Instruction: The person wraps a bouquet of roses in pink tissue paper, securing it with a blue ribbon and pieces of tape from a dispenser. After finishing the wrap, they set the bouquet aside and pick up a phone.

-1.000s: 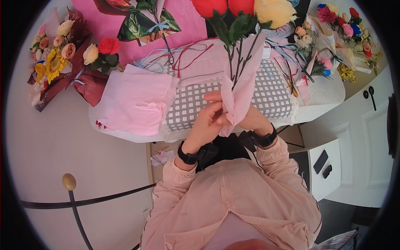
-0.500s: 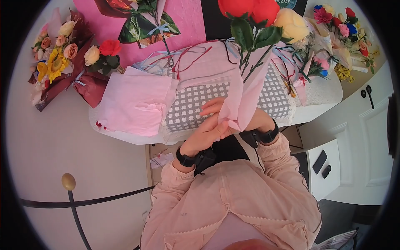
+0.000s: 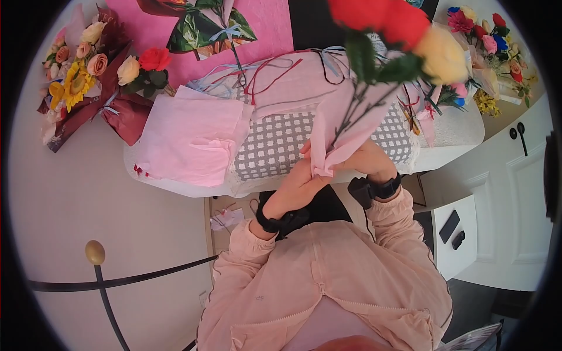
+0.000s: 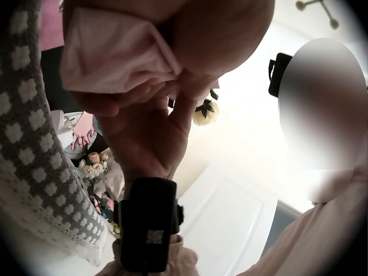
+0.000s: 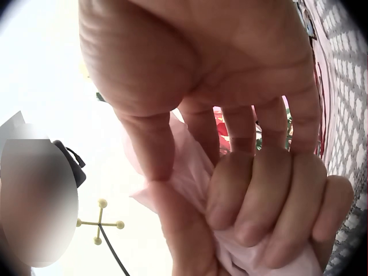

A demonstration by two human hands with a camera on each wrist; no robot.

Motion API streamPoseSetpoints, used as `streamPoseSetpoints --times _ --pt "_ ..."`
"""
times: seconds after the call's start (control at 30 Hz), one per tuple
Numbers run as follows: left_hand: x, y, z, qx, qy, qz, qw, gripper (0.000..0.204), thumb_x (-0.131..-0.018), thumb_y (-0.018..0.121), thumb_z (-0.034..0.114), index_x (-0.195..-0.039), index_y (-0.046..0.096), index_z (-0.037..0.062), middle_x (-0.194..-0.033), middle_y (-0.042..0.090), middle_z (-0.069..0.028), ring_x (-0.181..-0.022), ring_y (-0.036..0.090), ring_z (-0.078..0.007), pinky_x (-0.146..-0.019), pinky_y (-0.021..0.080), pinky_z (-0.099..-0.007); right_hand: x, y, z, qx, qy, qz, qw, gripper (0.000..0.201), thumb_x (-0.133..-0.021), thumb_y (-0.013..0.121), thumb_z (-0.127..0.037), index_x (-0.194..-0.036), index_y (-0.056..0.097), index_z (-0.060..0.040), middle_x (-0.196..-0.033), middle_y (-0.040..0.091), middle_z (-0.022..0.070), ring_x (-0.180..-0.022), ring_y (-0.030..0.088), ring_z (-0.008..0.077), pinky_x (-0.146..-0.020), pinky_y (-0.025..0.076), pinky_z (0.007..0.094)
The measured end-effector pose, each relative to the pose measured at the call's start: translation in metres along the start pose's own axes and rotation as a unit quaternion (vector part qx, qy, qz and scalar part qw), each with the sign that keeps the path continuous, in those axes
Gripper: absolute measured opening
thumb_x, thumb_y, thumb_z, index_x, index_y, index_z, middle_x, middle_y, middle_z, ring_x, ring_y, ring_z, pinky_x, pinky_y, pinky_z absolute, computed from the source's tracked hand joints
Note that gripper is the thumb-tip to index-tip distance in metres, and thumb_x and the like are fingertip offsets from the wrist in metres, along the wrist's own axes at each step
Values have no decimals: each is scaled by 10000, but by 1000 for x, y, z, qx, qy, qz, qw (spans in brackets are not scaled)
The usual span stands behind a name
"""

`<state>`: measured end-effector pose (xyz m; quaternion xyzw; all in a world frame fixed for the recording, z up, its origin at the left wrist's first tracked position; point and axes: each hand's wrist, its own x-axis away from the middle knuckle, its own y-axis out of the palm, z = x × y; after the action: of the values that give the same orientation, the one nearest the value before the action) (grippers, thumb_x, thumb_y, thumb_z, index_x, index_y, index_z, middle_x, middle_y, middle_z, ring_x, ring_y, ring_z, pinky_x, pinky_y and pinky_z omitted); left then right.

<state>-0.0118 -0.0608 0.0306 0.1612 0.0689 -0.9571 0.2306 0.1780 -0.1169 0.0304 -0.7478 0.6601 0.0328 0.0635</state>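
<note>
A bouquet of two red roses (image 3: 404, 26) and a cream rose (image 3: 444, 55) leans to the right, its green stems running down into pink wrapping paper (image 3: 325, 146). My left hand (image 3: 300, 186) grips the gathered lower end of the paper. In the right wrist view its curled fingers (image 5: 270, 201) lie over the folds. On the other side, my right hand (image 3: 374, 161) holds the paper, the thumb (image 5: 150, 144) in front and the longer fingers passing behind. The paper's bottom end (image 4: 121, 54) shows bunched in the left wrist view. The hands hide the lowest part of the stems.
Pink paper sheets (image 3: 187, 137) lie stacked at the table's left on a grey-and-white cloth (image 3: 275, 143). Ribbons (image 3: 275, 76) are strewn along the back. Wrapped bouquets stand left (image 3: 79, 85) and right (image 3: 494, 44). A phone (image 3: 449, 226) lies on a white surface at the right.
The bouquet has shifted right and tilted further that way, its flowers now blurred. My left hand has moved rightward and closed around the paper's bottom; my right hand has shifted right too.
</note>
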Motion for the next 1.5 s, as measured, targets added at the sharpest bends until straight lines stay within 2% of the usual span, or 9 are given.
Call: streamPoseSetpoints --times 0.27,0.37,0.67,0.77,0.93,1.03,1.23,1.27,1.5 --pt "0 2 -16 -20 12 67 998 221 -985 464 215 -984 579 26 -794 512 -2 -709 430 -104 -630 368 -257 5 12 -42 -36 8 33 999 154 -819 726 -107 -925 693 0 -869 678 50 -802 627 110 -698 496 255" --pt "0 -1 -13 15 -53 27 998 215 -985 464 204 -984 601 38 -839 555 3 -732 457 -92 -639 376 -245 3 14 -42 -35 -33 32 998 158 -838 718 -135 -903 684 5 -817 667 55 -711 634 122 -624 494 245" --pt "-17 -11 1 109 -222 -142 958 192 -971 548 214 -1034 601 41 -938 615 -11 -889 576 -101 -759 460 -253 -6 12 -42 -30 97 -46 994 291 -894 689 -296 -890 646 -8 -698 628 38 -534 597 112 -473 473 227" --pt "-21 -6 6 88 -236 -83 964 184 -972 547 199 -1034 598 34 -945 618 -26 -916 580 -120 -805 458 -273 -8 8 -39 -25 96 -26 995 267 -885 696 -265 -934 634 -9 -751 637 41 -580 611 113 -499 490 234" --pt "-10 -1 -33 77 -129 44 988 202 -967 541 204 -1032 594 19 -917 607 -27 -842 551 -127 -772 444 -276 -4 14 -61 -88 -1 86 992 236 -847 699 -129 -1026 601 -11 -834 631 32 -653 590 91 -574 485 232" --pt "-10 2 -35 67 -134 75 986 210 -957 550 201 -1035 585 9 -908 595 -31 -804 522 -123 -743 431 -273 -13 15 -66 -9 -249 313 917 280 -819 692 -68 -1071 583 -18 -805 607 9 -648 542 68 -615 451 216" --pt "-13 19 -26 24 -56 136 989 214 -948 589 224 -990 582 14 -864 582 -31 -755 498 -106 -681 414 -263 -9 21 -97 142 -107 314 932 102 -846 658 -82 -925 639 -19 -761 584 -22 -697 516 43 -640 403 195" --pt "-14 20 -25 11 -27 149 988 215 -947 596 229 -979 585 17 -850 581 -28 -746 495 -103 -669 412 -262 -11 18 -97 108 -116 292 943 82 -859 644 -87 -902 643 -17 -760 585 -25 -696 513 41 -638 402 195" --pt "-10 17 -19 51 -137 135 980 251 -947 605 272 -926 590 22 -777 563 -11 -717 479 -95 -635 388 -257 -28 4 -81 -161 -136 225 951 108 -902 576 -83 -927 638 2 -821 607 -35 -706 497 35 -630 397 200"
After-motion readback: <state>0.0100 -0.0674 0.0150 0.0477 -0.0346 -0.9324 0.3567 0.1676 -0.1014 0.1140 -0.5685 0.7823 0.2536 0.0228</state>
